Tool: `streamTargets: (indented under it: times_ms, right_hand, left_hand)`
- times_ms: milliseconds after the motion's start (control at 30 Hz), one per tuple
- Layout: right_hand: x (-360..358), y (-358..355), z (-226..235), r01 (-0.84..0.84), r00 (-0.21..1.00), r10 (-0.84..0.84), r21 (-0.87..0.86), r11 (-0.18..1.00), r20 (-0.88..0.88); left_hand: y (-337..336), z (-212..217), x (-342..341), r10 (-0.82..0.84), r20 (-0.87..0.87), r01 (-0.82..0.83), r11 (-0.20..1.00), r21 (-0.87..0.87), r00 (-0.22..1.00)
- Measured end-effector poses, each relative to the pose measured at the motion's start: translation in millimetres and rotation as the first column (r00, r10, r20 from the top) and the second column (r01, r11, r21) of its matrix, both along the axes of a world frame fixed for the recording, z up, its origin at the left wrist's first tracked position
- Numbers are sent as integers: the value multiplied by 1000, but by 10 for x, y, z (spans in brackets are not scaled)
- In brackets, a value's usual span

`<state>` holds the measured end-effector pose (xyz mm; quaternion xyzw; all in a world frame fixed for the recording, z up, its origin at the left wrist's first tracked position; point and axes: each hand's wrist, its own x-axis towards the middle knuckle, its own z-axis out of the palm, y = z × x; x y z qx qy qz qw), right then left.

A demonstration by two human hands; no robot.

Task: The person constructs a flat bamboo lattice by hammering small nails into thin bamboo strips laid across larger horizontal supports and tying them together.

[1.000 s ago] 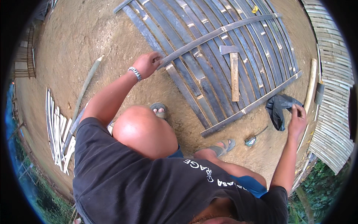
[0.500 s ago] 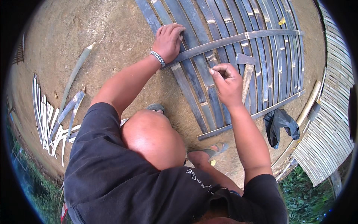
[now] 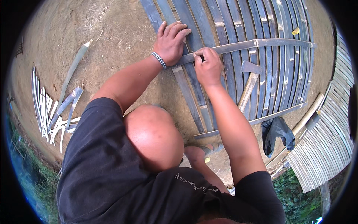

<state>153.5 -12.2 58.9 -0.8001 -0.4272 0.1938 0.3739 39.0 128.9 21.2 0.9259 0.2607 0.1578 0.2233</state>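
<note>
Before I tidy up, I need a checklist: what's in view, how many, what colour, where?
Ground: one, brown, beneath
Slats: many, dark blue-grey, upper middle and right
Crossbars: two, grey, across the slats
Axe: one, grey head, tan handle, on the slats
Scraps: two, yellow, on the slats and lower middle
Bag: one, black, right
Pole: one, tan, right
Mat: one, pale, right edge
Strips: many, whitish, left
Split bamboo: several, green and grey, left
Greenery: uncounted, green, lower corners
Sandal: one clear, grey-green, lower middle
Shirt: one, black, bottom
Bracelet: one, silver, upper middle
Legs: two, bare, lower middle
Left hand: one, bare, fingers spread over slats
Right hand: one, bare, at upper crossbar
</note>
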Motion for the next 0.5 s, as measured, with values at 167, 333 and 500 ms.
streamTargets:
  times_ms: [167,333,500]
  right_hand:
    - [41,-36,-185,-90,987,85,34,995,136]
    - [37,-21,-211,-96,986,84,78,992,143]
    - [37,-38,-184,-103,985,93,64,993,145]
  left_hand:
    - [-2,9,-7,9,5,-9,1000,-1,1000]
    - [22,68,-159,23,-92,-33,993,-109,995]
    - [109,36,-310,-46,-252,20,994,-105,967]
